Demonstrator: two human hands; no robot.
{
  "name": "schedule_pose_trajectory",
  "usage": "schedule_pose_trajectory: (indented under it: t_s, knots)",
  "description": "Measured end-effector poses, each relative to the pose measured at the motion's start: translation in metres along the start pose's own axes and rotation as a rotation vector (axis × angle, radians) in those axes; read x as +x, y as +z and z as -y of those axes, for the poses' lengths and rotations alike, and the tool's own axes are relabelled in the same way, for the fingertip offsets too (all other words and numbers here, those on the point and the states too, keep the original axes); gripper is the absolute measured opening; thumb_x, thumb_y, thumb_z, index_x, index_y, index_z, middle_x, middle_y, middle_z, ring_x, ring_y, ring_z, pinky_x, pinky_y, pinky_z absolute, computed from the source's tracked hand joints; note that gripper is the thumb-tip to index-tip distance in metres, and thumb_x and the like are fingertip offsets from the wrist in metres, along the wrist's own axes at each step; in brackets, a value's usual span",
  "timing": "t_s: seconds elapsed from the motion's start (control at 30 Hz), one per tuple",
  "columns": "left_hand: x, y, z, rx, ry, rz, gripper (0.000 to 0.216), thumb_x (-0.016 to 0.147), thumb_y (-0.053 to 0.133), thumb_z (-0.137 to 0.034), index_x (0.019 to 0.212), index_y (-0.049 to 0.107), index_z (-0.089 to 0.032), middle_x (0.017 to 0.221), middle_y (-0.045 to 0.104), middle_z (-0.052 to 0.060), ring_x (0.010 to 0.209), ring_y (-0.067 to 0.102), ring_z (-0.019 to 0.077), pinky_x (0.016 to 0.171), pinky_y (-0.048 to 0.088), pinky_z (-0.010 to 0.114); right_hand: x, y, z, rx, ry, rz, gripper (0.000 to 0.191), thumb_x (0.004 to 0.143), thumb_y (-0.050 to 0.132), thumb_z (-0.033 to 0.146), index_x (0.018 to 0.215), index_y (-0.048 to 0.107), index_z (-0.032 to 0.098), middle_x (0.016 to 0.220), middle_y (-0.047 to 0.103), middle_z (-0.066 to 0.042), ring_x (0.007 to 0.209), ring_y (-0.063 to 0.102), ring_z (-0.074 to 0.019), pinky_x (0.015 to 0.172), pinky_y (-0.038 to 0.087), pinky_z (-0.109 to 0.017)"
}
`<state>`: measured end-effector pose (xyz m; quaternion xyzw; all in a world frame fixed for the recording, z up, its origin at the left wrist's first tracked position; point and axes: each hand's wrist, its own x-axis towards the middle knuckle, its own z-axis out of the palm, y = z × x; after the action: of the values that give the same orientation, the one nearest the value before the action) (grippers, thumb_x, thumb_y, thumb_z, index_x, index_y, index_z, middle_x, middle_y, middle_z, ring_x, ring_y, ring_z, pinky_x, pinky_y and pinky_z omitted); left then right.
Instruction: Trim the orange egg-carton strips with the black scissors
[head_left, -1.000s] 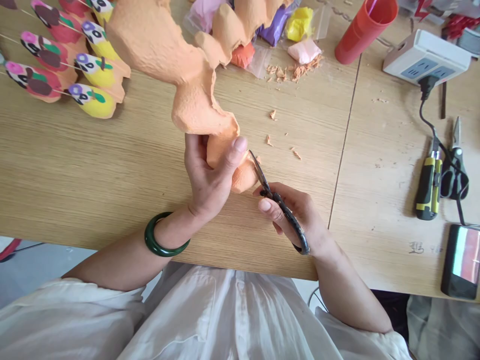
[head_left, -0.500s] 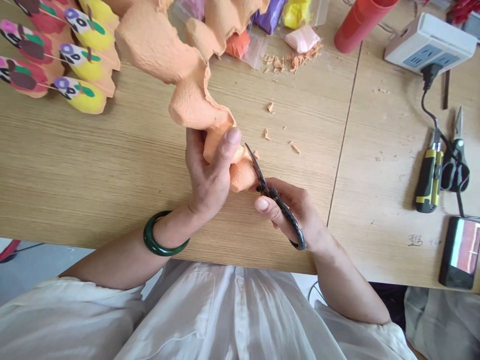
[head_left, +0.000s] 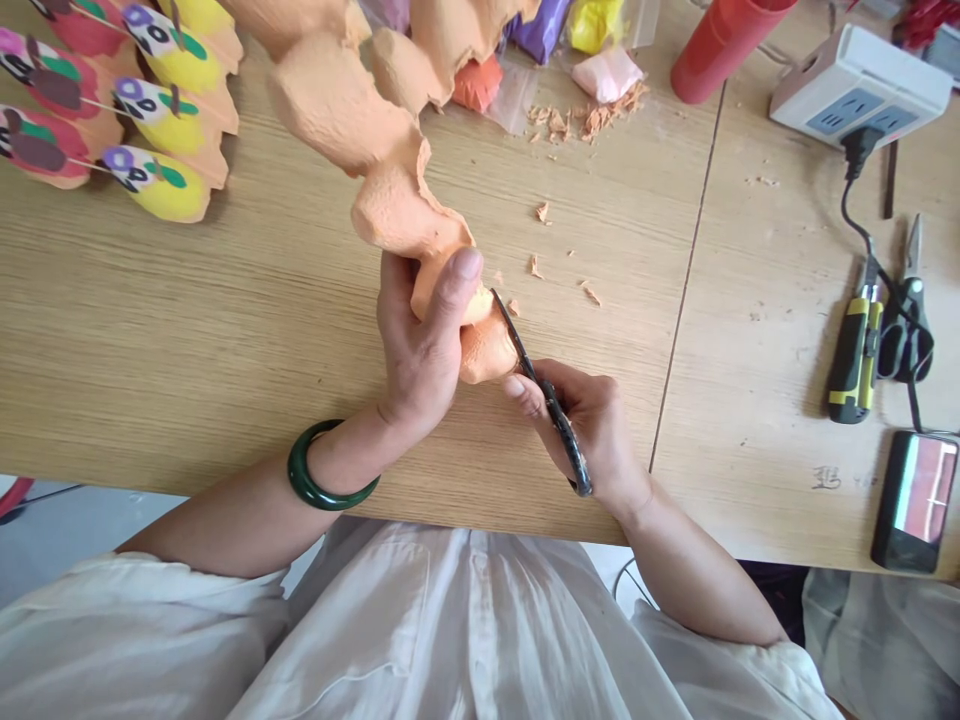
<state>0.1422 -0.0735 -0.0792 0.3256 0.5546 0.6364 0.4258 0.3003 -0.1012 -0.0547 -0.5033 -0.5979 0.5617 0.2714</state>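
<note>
My left hand (head_left: pixel 421 345), with a green bangle (head_left: pixel 322 480) on the wrist, grips the near end of a long orange egg-carton strip (head_left: pixel 352 110) that reaches up and away over the wooden table (head_left: pixel 187 330). The thumb presses on the top of the cup being worked. My right hand (head_left: pixel 592 425) is closed on dark scissors (head_left: pixel 544 390), whose blades lie against the right edge of that orange cup (head_left: pixel 487 350).
Painted carton figures on sticks (head_left: pixel 142 100) lie at the far left. Orange scraps (head_left: pixel 585 120), coloured clay packets (head_left: pixel 607 72) and a red cup (head_left: pixel 720 45) sit at the back. On the right are a power strip (head_left: pixel 859 85), yellow-handled pliers (head_left: pixel 851 360), snips (head_left: pixel 909 320) and a phone (head_left: pixel 911 500).
The scissors have slid in closer along the cup's edge and my right hand has shifted a little left. The carton strip has swung slightly, with my left thumb higher on it.
</note>
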Motion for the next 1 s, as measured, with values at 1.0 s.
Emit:
schedule_pose_trajectory:
  t_s: [1.0]
  knots:
    - [0.006, 0.003, 0.009, -0.07, -0.045, 0.063, 0.037, 0.089, 0.073, -0.062, 0.092, 0.069, -0.025, 0.093, 0.063, 0.005, 0.101, 0.067, 0.027, 0.094, 0.055, 0.041, 0.002, -0.003, -0.003, -0.061, -0.02, 0.0, 0.051, 0.093, 0.071, 0.058, 0.069, 0.051, 0.018, 0.065, 0.03, 0.007, 0.059, 0.023, -0.0077, 0.053, 0.024, -0.025]
